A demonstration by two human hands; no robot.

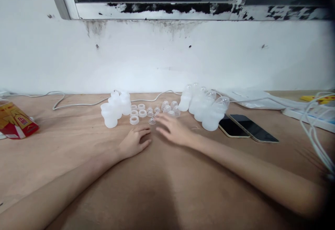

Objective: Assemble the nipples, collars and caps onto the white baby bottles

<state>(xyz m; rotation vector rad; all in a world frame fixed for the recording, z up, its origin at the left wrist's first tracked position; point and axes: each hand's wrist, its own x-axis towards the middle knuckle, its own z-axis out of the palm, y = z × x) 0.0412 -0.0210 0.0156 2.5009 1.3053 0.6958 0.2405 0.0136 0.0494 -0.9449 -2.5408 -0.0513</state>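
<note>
My left hand point(134, 141) rests on the wooden table, fingers loosely curved and apart, with nothing seen in it. Just beyond it stand several white collar rings point(134, 119) in two columns. My right hand point(172, 129) reaches in from the right with fingers stretched out, its fingertips close to the clear bottle nipples point(152, 120); whether they touch is hard to tell. Behind that hand sit several clear dome caps point(167, 108), partly covered by it. White baby bottle bodies point(111, 115) stand open at the left. Capped baby bottles point(210, 117) are lined up at the right.
Two phones point(253, 128) lie overlapping beside the capped bottles. A red and yellow carton point(17, 120) is at the far left. White cables point(315, 135) hang at the right, and a thin cord point(86, 103) runs along the wall. A plastic bag point(248, 98) lies at the back right.
</note>
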